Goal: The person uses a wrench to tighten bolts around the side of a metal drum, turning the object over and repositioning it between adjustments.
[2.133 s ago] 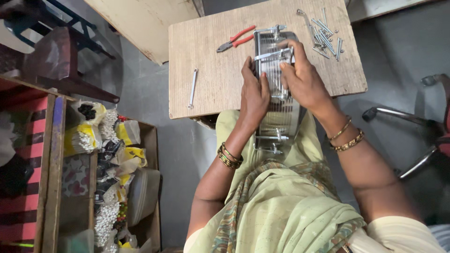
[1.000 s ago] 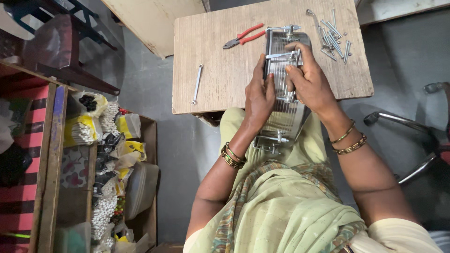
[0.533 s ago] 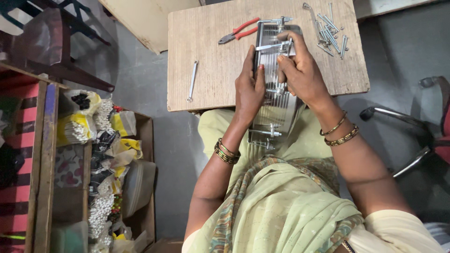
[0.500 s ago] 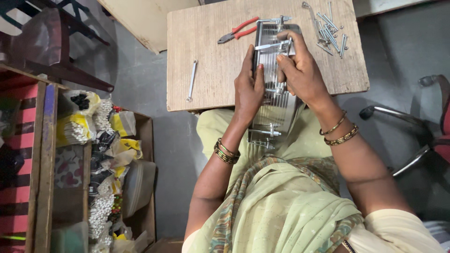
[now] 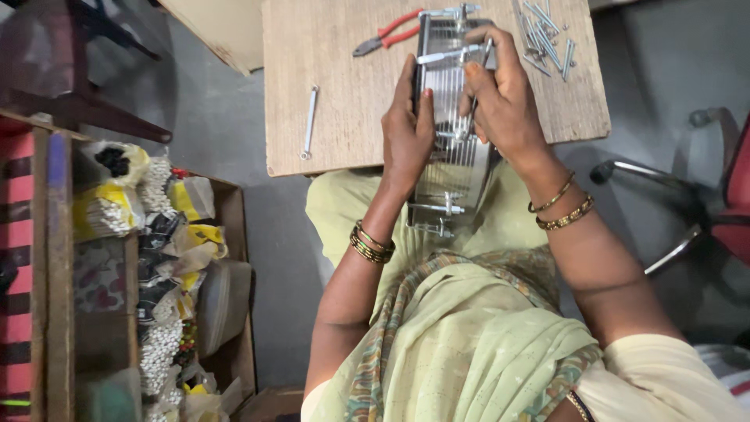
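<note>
Now — left hand (image 5: pixel 406 133): you clamp the metal grille (image 5: pixel 453 148) edge
Right hand (image 5: pixel 504 101): you pinch a thin rod (image 5: pixel 478 82)
Left over: loose rods (image 5: pixel 547 35) on the board (image 5: pixel 328 70) — pliers (image 5: pixel 383 35) idle

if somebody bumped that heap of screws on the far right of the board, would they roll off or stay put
The screws look like thin round metal shafts, so some would probably roll or scatter. They lie loose, crossing each other near the wooden board edge, so a few could drop off. Their heads may curb straight rolling.
</note>
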